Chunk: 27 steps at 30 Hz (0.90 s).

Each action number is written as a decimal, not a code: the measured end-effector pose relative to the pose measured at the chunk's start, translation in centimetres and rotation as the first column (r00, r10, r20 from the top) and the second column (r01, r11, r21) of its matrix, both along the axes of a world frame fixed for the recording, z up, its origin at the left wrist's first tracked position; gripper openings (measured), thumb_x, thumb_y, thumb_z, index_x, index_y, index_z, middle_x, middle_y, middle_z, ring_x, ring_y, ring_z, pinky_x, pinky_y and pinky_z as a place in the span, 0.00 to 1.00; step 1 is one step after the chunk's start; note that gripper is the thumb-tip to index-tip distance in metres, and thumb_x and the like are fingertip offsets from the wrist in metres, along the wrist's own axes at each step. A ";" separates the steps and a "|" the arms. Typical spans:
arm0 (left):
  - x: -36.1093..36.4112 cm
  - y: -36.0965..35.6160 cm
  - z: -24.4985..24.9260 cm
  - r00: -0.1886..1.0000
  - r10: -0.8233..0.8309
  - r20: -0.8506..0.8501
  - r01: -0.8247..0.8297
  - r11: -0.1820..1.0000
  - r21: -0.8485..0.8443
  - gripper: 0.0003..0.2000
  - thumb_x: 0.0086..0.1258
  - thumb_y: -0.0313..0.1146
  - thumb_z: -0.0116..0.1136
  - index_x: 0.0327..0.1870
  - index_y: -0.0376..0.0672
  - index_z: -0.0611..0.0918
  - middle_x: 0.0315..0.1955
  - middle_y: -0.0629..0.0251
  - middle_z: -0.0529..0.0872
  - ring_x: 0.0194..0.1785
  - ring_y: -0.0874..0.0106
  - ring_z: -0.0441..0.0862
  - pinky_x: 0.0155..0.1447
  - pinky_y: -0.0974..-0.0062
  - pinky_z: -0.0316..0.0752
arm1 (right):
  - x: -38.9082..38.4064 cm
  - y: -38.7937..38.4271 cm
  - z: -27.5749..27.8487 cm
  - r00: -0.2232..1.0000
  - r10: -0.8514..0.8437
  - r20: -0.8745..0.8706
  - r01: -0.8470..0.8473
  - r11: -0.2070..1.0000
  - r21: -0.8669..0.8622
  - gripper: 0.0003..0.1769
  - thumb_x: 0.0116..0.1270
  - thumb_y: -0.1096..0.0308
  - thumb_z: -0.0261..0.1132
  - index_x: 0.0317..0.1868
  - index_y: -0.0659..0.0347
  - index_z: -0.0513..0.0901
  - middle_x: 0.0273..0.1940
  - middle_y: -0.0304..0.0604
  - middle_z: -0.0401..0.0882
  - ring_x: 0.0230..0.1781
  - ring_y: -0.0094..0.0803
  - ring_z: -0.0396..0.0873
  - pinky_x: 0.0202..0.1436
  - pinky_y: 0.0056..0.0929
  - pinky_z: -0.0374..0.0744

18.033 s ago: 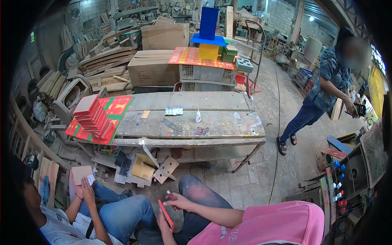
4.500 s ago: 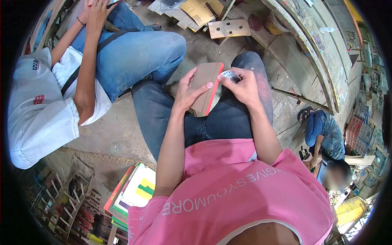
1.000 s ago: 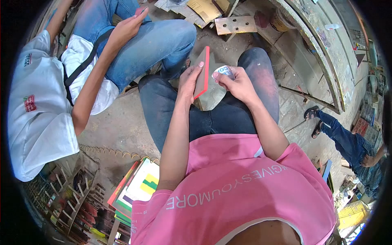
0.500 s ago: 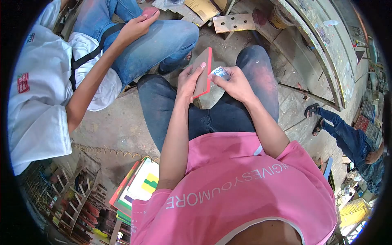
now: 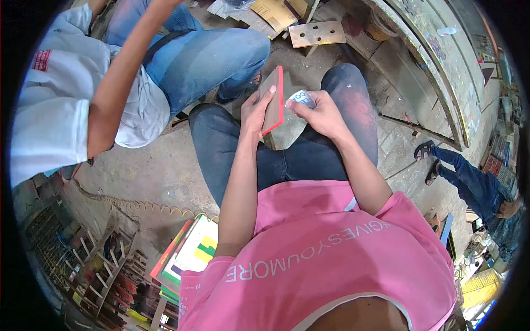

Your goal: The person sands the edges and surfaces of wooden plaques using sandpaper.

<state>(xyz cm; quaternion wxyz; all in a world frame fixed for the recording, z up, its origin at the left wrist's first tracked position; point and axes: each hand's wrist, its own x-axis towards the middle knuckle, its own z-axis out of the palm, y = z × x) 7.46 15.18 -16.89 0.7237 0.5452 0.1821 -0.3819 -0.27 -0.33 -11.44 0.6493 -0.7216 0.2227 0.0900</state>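
Observation:
My left hand [image 5: 254, 114] grips a flat rectangular board [image 5: 274, 107] with red edges and a dull grey-brown face, its thumb pressed on that face. The board is tilted on edge above my lap. Just right of it, my right hand [image 5: 323, 117] pinches a curled piece of sandpaper [image 5: 303, 98], white-backed with blue lettering. A small gap shows between the sandpaper and the board's red edge. Both hands are between my knees, over my dark jeans [image 5: 221, 143], which carry reddish dust.
At left sits a person [image 5: 61, 116] in a white shirt and blue jeans. A wooden block with holes [image 5: 317, 34] lies ahead, beside a paint-spattered table [image 5: 441, 60]. Painted boards [image 5: 185, 254] are stacked by my left elbow. Another person's legs [image 5: 458, 171] show at right.
The sandpaper has shifted slightly away from the board's edge. The person at left has raised an arm forward, and that hand has left the view.

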 end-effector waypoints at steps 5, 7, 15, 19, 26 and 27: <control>0.0 0.1 0.0 0.998 -0.066 0.002 0.066 0.998 -0.009 0.28 0.62 0.43 0.70 0.55 0.28 0.77 0.43 0.57 0.84 0.40 0.74 0.83 0.42 0.77 0.79 | 0.1 0.4 0.2 1.000 0.006 0.015 -0.005 0.995 -0.095 0.17 0.61 0.59 0.69 0.32 0.69 0.83 0.20 0.42 0.78 0.22 0.22 0.72 0.30 0.29 0.73; -0.1 0.0 0.0 0.997 -0.075 0.001 0.075 0.997 -0.007 0.29 0.62 0.43 0.70 0.56 0.28 0.76 0.43 0.57 0.84 0.40 0.74 0.83 0.42 0.77 0.79 | -0.1 0.4 0.2 1.000 0.007 0.031 -0.004 0.994 -0.113 0.18 0.60 0.59 0.69 0.32 0.69 0.83 0.20 0.44 0.78 0.22 0.23 0.73 0.30 0.31 0.73; 0.0 0.2 0.2 0.999 0.038 0.013 -0.039 0.995 0.087 0.29 0.61 0.43 0.70 0.55 0.29 0.77 0.43 0.57 0.84 0.41 0.74 0.83 0.43 0.77 0.78 | -0.5 0.5 0.9 0.969 0.244 0.030 -0.242 0.968 -0.067 0.17 0.59 0.59 0.70 0.32 0.68 0.84 0.22 0.43 0.80 0.24 0.23 0.74 0.32 0.29 0.74; 0.1 0.3 0.1 1.000 0.025 0.002 -0.025 0.998 0.062 0.28 0.62 0.43 0.70 0.55 0.30 0.77 0.43 0.58 0.84 0.40 0.74 0.83 0.43 0.77 0.79 | -0.1 0.2 1.9 0.995 0.082 -0.051 -0.075 0.991 0.114 0.16 0.61 0.60 0.70 0.32 0.67 0.84 0.23 0.37 0.80 0.25 0.20 0.73 0.32 0.25 0.72; -0.2 -0.2 0.9 0.998 -0.061 0.025 0.060 0.998 0.027 0.25 0.65 0.46 0.66 0.52 0.32 0.80 0.41 0.63 0.84 0.40 0.77 0.81 0.43 0.78 0.76 | 0.0 0.6 0.4 0.999 -0.018 0.035 0.018 1.000 0.001 0.15 0.64 0.60 0.69 0.27 0.65 0.82 0.21 0.29 0.75 0.23 0.14 0.67 0.26 0.22 0.67; -0.3 -0.3 0.9 0.995 -0.091 0.048 0.088 0.994 0.065 0.25 0.66 0.50 0.64 0.50 0.35 0.82 0.39 0.66 0.84 0.41 0.79 0.79 0.45 0.79 0.74 | -0.1 0.6 0.1 0.999 0.002 0.045 0.000 0.999 -0.046 0.16 0.62 0.60 0.69 0.29 0.67 0.83 0.21 0.36 0.77 0.22 0.18 0.69 0.28 0.26 0.70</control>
